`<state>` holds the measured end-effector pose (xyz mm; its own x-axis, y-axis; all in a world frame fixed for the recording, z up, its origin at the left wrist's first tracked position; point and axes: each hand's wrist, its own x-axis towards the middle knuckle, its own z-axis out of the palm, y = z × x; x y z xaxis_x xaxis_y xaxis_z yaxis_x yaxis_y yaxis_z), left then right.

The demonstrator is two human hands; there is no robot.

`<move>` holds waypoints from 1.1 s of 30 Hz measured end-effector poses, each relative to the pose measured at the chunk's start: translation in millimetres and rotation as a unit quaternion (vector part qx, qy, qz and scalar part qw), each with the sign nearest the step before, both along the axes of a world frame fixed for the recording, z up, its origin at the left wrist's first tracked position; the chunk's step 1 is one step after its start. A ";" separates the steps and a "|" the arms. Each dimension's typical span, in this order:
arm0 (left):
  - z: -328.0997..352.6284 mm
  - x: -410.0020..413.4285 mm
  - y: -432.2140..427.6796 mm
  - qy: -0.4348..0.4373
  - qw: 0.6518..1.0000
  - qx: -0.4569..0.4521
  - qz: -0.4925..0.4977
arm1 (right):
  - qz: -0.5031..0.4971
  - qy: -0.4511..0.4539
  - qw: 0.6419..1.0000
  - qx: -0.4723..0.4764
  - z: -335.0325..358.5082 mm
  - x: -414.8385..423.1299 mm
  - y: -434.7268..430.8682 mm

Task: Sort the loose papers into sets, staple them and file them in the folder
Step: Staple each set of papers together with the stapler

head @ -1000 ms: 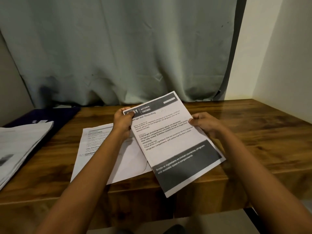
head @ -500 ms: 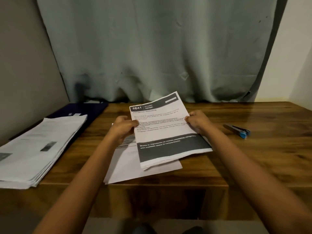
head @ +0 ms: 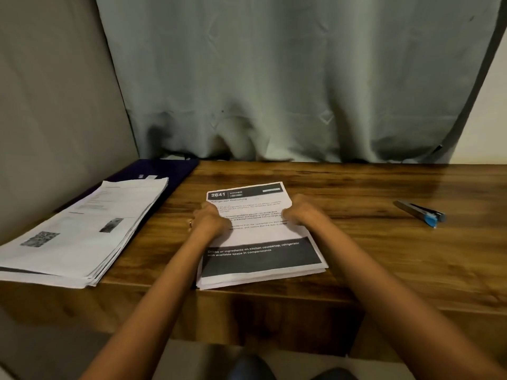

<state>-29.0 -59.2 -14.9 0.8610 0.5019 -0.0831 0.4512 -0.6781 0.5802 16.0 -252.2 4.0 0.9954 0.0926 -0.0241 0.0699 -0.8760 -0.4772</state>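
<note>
On the table, left hand and right hand (fingers curled) seemingly grip the paper set by its side edges.

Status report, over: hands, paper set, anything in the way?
Left hand, right hand: both grip set at its sides. Set lies on table. Stapler apart, to the right; nothing blocks.

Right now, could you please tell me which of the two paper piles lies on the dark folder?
The thick pile at far left; it overlaps the dark folder. The thin set headed 2641 lies directly on the table.
</note>
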 end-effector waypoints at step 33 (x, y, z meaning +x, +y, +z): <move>84.3 -76.9 184.8 -0.071 0.992 -0.108 0.011 | 0.083 0.079 0.858 0.501 33.9 -26.4 172.7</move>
<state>-105.9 125.6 69.4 0.8609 0.5041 -0.0691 0.3677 -0.5224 0.7693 -10.4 -79.4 37.9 0.9583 0.2855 0.0163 0.0184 -0.0046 -0.9998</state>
